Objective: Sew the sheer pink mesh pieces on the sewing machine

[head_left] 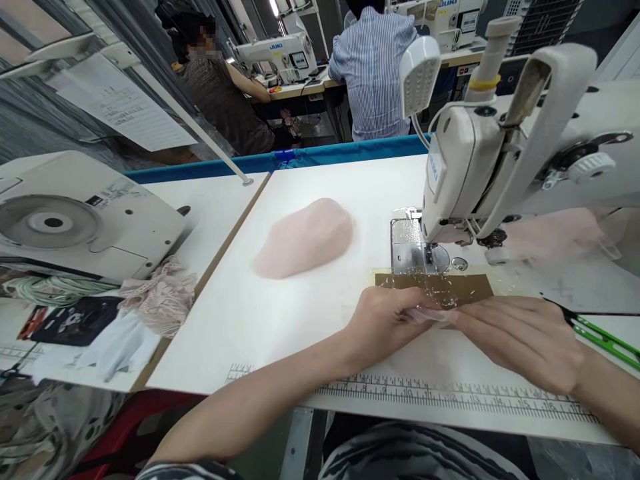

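Both my hands are close together in front of the sewing machine. A thin, sheer pale-pink piece of fabric is pinched in my left hand, fingers curled round it. My right hand lies with long fingers pressed together, its fingertips on the right end of the fabric. Just beyond the hands, a brown strip is fixed under clear tape beside the metal needle plate. On the white table to the left lies another pale-pink fabric piece.
Green-handled snips lie by my right wrist. A printed ruler runs along the front edge. More pink fabric sits under the machine arm. At left are another machine and bundled cords. Two people sit beyond the blue-edged table.
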